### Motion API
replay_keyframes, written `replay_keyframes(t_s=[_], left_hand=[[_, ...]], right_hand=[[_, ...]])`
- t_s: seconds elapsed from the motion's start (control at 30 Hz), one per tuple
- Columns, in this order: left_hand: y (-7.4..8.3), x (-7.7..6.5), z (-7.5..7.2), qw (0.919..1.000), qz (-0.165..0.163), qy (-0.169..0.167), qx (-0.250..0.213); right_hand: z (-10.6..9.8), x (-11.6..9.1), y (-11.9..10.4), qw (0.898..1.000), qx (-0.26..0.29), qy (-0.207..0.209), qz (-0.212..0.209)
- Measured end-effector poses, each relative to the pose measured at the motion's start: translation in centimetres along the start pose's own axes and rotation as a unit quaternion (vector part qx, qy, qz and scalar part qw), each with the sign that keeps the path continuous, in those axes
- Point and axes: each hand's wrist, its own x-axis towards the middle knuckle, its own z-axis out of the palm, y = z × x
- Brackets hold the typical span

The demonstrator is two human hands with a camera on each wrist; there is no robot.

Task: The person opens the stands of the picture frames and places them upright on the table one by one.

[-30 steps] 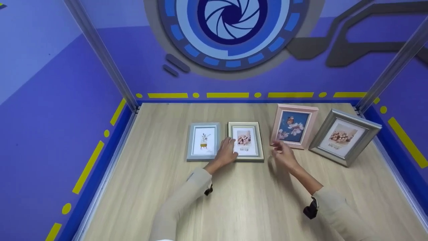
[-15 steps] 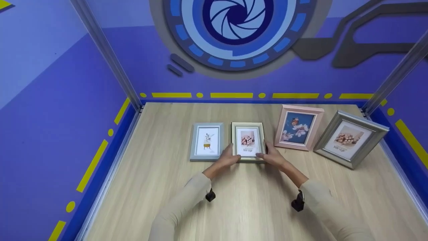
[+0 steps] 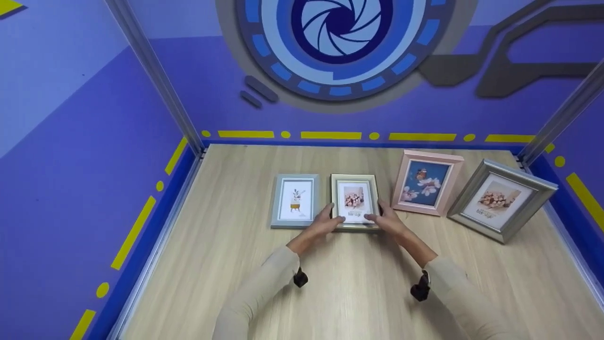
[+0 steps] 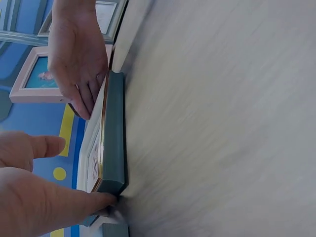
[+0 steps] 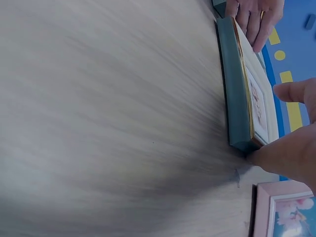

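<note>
A picture frame (image 3: 355,200) with a cream-gold front, a teal-grey side and a pink flower print lies face up on the table (image 3: 339,293). On its left edge is my left hand (image 3: 325,222), and on its right edge my right hand (image 3: 389,219). Both wrist views show fairly straight fingers at the frame's sides, with the left thumb (image 4: 48,146) and the right thumb (image 5: 291,92) raised off its face. Just left of it lies a light blue picture frame (image 3: 273,203) with a plant print, also face up.
To the right stand two picture frames, leaning back: a pink one (image 3: 453,184) with blossoms on blue and a larger silver one (image 3: 519,210). A purple-blue wall (image 3: 226,108) with yellow dashes rises behind the table, and side walls flank it.
My right hand has come left from beside the pink frame to the cream-gold frame's right edge. My left hand has settled along its left edge. The view has shifted slightly.
</note>
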Motion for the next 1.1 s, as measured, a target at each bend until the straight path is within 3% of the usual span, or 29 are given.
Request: replay_keyframes(t_s=[0.13, 0.23, 0.47, 0.6, 0.93, 1.1], left_hand=[[0.4, 0.2, 0.6, 0.9970, -0.004, 0.016, -0.075], [1.0, 0.3, 0.7, 0.9922, -0.012, 0.046, -0.115], [1.6, 0.6, -0.1, 0.9863, -0.030, 0.105, -0.124], [1.5, 0.6, -0.3, 0.9841, -0.045, 0.097, -0.142], [1.4, -0.5, -0.8, 0.9892, -0.057, 0.061, -0.120], [1.6, -1.1, -1.3, 0.9905, -0.058, 0.034, -0.120]], right_hand=[[-0.2, -0.3, 0.1, 0.999, 0.040, -0.006, 0.007], [-0.3, -0.7, -0.2, 0.998, 0.060, -0.013, 0.010], [-0.9, -0.8, -1.8, 0.996, 0.089, -0.019, 0.022], [-1.0, -1.0, -2.0, 0.995, 0.099, -0.013, 0.026], [-1.0, -1.7, -1.2, 0.986, 0.159, -0.014, 0.039], [-1.1, -1.8, -0.9, 0.986, 0.158, 0.006, 0.045]])
